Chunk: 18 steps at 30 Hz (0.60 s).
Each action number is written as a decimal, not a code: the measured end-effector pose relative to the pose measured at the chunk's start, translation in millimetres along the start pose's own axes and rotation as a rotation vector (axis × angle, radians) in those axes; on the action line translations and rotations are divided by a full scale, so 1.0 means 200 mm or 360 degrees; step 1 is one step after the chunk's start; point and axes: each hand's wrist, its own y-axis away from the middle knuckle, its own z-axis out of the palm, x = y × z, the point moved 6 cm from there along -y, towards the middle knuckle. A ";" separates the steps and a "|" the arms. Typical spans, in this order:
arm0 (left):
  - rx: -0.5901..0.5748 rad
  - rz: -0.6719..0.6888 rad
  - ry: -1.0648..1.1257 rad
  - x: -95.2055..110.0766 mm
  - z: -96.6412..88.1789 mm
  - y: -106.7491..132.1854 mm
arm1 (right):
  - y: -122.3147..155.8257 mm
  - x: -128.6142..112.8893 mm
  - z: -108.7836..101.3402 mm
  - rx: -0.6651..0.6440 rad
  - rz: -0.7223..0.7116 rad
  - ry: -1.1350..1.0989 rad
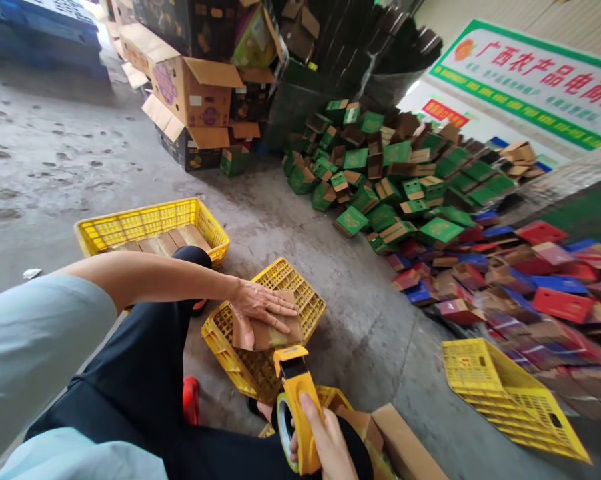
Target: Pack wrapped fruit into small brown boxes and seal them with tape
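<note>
My left hand (pixel 264 308) lies flat, fingers spread, on a small brown cardboard box (pixel 293 328). This box rests on the slatted top of a yellow plastic crate (pixel 286 272), which looks turned upside down. Clear tape shows on the near part of the box. In my right hand (pixel 326 440) is a yellow tape dispenser (pixel 304 400), gripped by its handle and tilted upward. Its head is close to the near edge of the box; whether it touches cannot be told. A tape roll (pixel 283 427) sits on its side.
Left, another yellow crate (pixel 145 217) holds taped cardboard boxes (pixel 167 243). Beside my right leg lies open cardboard (pixel 405 447). A yellow crate (pixel 475 370) tips on the floor at right. Green cartons (pixel 397 153) and red cartons (pixel 563 303) heap behind; larger boxes (pixel 200 90) stack at back.
</note>
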 end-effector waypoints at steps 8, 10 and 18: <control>-0.0047 -0.0077 -0.0015 0.02 0.05 -0.08 | -0.13 0.09 0.04 -0.0058 -0.0005 -0.0113; -0.0049 -0.0077 0.0024 0.06 0.08 -0.08 | -0.17 0.08 0.05 -0.0065 -0.0019 -0.0121; -0.0060 -0.0248 0.0149 0.02 0.11 -0.06 | -0.17 0.05 0.05 -0.0055 -0.0042 -0.0135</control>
